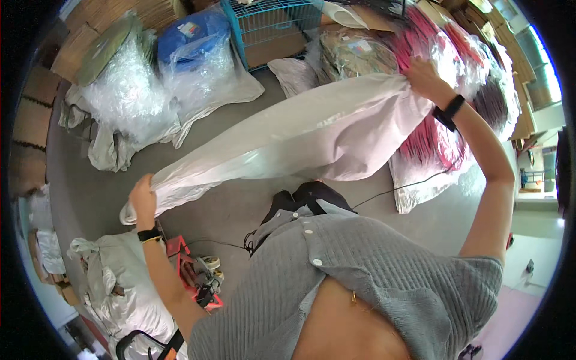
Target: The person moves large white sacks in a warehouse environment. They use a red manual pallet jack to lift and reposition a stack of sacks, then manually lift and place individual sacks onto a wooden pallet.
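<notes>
A large translucent white plastic bag [288, 138] is stretched out between my two hands above the grey floor. My left hand [143, 198] grips one bunched end of it at the lower left, a black band on the wrist. My right hand [423, 78] holds the other end up at the upper right, also with a black wristband. The bag sags slightly in the middle and looks pinkish on its right part. My grey knitted shirt fills the lower middle of the view.
Bagged pink and red cords [438, 138] lie at the right. Clear plastic bundles [129, 90] and a blue bundle [192, 36] sit at the upper left, a teal wire cage [270, 24] behind. A red tool [192, 270] and grey sacks [120, 282] lie lower left. A black cable [396, 189] crosses the floor.
</notes>
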A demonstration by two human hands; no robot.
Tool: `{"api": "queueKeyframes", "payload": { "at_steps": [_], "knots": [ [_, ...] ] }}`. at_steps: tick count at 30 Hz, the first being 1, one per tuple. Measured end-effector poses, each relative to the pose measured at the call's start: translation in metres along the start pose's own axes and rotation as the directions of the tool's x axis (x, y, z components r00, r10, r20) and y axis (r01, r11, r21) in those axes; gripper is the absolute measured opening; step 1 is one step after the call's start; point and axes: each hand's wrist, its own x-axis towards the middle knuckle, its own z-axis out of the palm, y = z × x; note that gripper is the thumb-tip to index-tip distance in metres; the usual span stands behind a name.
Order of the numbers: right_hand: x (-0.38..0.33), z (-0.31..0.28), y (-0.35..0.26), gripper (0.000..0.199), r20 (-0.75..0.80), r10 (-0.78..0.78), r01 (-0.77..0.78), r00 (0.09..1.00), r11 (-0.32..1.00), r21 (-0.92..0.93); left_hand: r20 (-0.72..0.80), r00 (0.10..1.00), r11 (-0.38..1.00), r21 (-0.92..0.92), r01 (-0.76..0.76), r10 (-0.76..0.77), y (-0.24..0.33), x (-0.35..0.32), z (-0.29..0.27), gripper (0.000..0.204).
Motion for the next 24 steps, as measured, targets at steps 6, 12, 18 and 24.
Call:
{"api": "queueKeyframes", "payload": {
  "at_steps": [6,12,18,24],
  "knots": [
    [0.165,0.036,-0.033,0.026,-0.088,-0.04,0.061,0.995,0.965,0.254,-0.095,0.977,0.944,0.255,0.209,-0.19,-0.041,-0.053,-0.069,0.04],
    [0.292,-0.076,-0.059,0.035,-0.317,0.058,0.127,0.947,0.838,0.531,-0.382,0.83,0.719,0.426,0.549,-0.407,-0.033,-0.149,-0.171,0.049],
    [0.275,-0.096,0.016,0.024,-0.823,0.182,0.43,0.539,0.78,0.454,-0.477,0.766,0.704,0.352,0.616,-0.431,0.115,-0.177,-0.16,0.053],
    [0.313,0.045,0.047,0.023,-0.756,0.134,0.526,0.641,0.641,0.559,-0.051,0.766,0.767,-0.105,0.633,-0.64,0.264,-0.203,-0.02,0.059]
  ]
}}
